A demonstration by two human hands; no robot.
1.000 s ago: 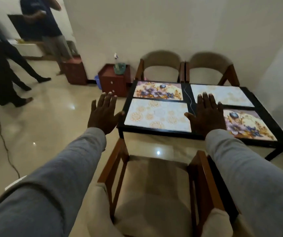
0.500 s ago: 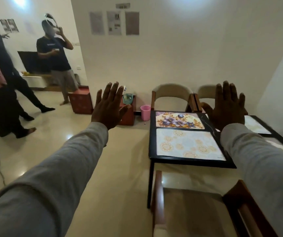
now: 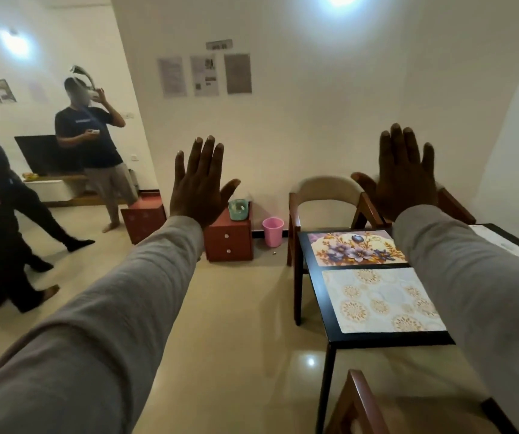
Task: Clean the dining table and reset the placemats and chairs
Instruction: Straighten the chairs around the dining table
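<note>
Head camera looks out over both of your outstretched arms in grey sleeves. Your left hand [image 3: 200, 186] is raised in the air with the back toward you, its grip spread wide, fingers apart and thumb out, holding nothing. Your right hand [image 3: 404, 180] is raised the same way, grip spread and empty, in front of the far chairs.

The dining table [image 3: 314, 277], black-topped, sits to your lower right, and your right sleeve [image 3: 477, 292] crosses over its middle. Two placemats lie flat along its left side, one behind the other: the floral placemat [image 3: 355, 248] with purple flowers at the far end, and the pale placemat [image 3: 383, 300] with gold medallions nearer to you, just apart, with a strip of black top between them. A white placemat [image 3: 502, 242] shows past your right sleeve on the far right side of the table, mostly hidden.

At the far end of the table stands a wooden chair [image 3: 327, 195] with a beige back, close to the table edge; a second chair beside it is largely hidden by your right hand. The wooden frame of the near chair [image 3: 358, 405] shows at the bottom edge, just beside the table's near corner.

Against the wall to the left of the table stand a pink bin [image 3: 273, 231] and a red drawer unit [image 3: 228, 239] with a green container on top. People stand further left.
</note>
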